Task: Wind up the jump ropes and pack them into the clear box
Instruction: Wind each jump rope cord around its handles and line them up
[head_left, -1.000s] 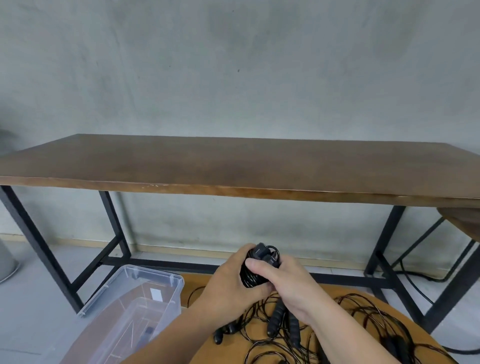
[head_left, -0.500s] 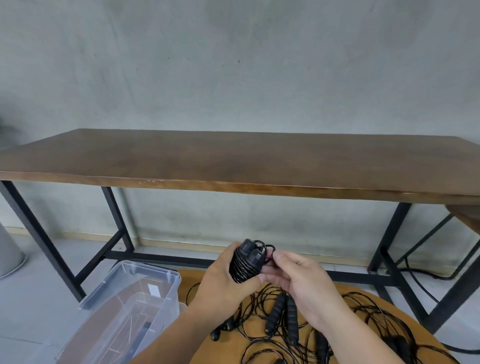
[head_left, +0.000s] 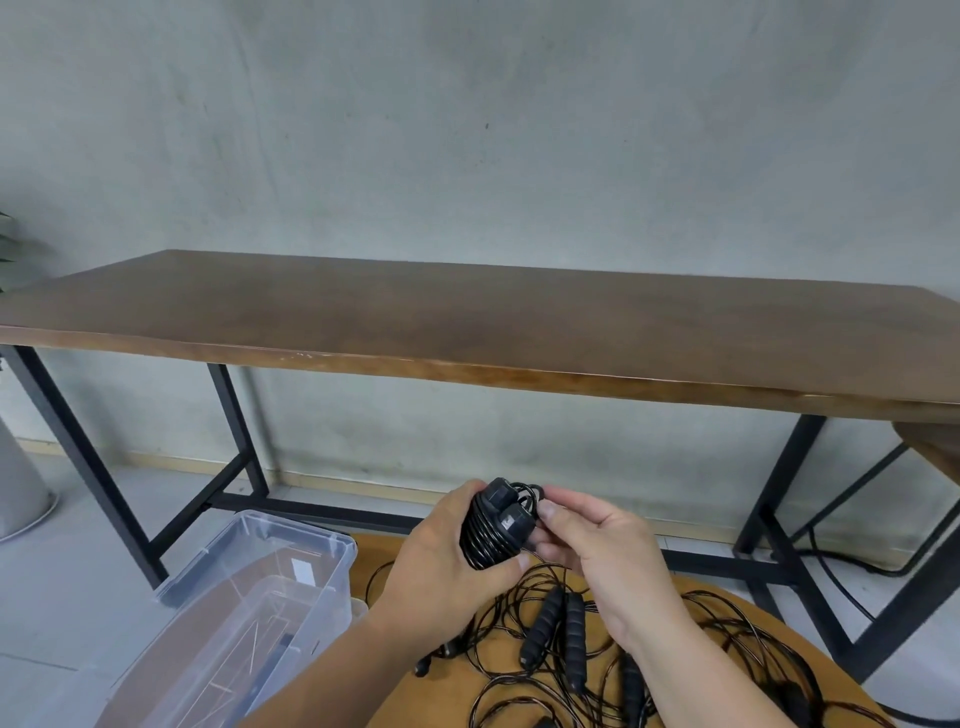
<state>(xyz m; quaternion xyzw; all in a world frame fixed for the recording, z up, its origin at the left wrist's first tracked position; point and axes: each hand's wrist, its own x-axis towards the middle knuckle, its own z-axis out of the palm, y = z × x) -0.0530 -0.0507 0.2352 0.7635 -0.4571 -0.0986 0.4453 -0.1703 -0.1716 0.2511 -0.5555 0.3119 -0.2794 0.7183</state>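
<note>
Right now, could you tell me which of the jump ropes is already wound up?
The jump rope gripped in the left hand, cord coiled around its handles; the other ropes lie loose and tangled on the round table.

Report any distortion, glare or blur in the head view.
Head view: wide-angle lens bows the long wooden table; soft, even light, no hard shadows; faint sheen on the clear box; wound jump rope and both hands reasonably sharp; frame edges softer.
</note>
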